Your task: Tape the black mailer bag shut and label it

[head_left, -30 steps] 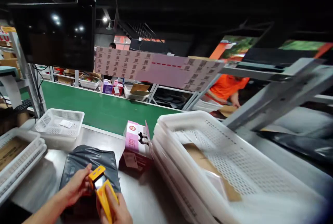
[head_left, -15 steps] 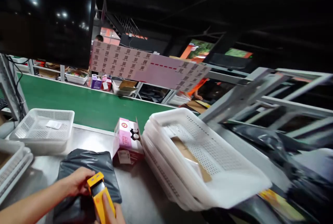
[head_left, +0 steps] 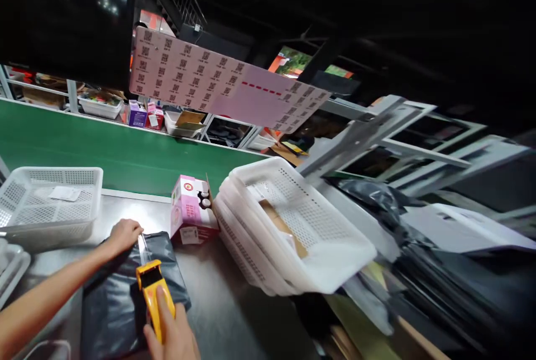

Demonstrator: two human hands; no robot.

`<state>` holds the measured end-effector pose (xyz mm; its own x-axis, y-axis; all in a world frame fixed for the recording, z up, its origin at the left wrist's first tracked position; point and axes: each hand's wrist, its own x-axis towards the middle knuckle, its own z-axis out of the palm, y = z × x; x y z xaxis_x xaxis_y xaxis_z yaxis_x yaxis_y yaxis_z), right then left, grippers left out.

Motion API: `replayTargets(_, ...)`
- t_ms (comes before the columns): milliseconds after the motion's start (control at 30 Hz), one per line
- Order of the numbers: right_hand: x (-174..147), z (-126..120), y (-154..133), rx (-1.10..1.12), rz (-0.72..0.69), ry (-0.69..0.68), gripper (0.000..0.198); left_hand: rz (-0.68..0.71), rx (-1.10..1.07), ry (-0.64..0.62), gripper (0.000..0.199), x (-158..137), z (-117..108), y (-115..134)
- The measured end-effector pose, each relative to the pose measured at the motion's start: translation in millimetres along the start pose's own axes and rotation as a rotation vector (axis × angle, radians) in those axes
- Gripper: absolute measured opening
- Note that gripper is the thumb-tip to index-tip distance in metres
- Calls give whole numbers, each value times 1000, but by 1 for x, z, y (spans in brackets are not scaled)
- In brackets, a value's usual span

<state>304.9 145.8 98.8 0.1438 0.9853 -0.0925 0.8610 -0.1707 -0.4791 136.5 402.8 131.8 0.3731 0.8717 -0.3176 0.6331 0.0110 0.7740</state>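
A black plastic mailer bag (head_left: pixel 121 298) lies on the steel table (head_left: pixel 234 326) in front of me. My left hand (head_left: pixel 123 235) rests on its far edge, fingers curled over the flap. My right hand (head_left: pixel 173 337) grips a yellow handheld scanner (head_left: pixel 153 293), its head pointing away from me over the bag. Just beyond the bag stands a pink and white carton (head_left: pixel 190 212) with an open top flap.
A stack of white perforated baskets (head_left: pixel 335 259) tilts at the right, cardboard inside. Another white basket (head_left: pixel 50 204) with a paper slip sits at the left. A green conveyor belt (head_left: pixel 104 153) runs behind. A sheet of QR codes (head_left: pixel 218 86) hangs overhead. Black bags pile at the far right.
My left hand has left the scanner and moved forward to the far edge of the black bag. The view has swung to the right and down.
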Motion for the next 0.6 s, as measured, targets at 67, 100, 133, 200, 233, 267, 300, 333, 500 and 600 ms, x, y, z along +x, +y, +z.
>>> replayTargets(67, 16, -19, -23, -63, 21, -112, 70, -10, 108, -3, 33, 23, -21, -8)
replayTargets(100, 25, -30, -35, -102, 40, -176, 70, -25, 152, -44, 34, 31, -25, -14)
replayTargets(133, 34, -39, -47, -149, 63, -233, 70, -44, 190, -100, 35, 37, -24, -19)
replayTargets(200, 50, -55, -69, -238, 101, -302, 70, -84, 253, -213, 33, 40, -14, -30)
replayTargets(233, 56, -61, -77, -268, 103, -318, 70, -104, 282, -254, 31, 40, -8, -34)
replayTargets(267, 61, -65, -83, -292, 100, -330, 70, -126, 313, -278, 30, 40, -4, -36)
replayTargets(300, 64, -68, -87, -305, 93, -333, 68, -145, 344, -287, 30, 39, -1, -37)
replayTargets(333, 65, -70, -90, -309, 79, -328, 64, -159, 373, -284, 30, 39, -1, -38)
replayTargets(500, 66, -77, -96, -303, 60, -329, 52, -87, 376, -233, 32, 34, -13, -31)
replayTargets(600, 70, -85, -104, -292, 51, -355, 56, 10, 277, -320, 47, 22, -7, -30)
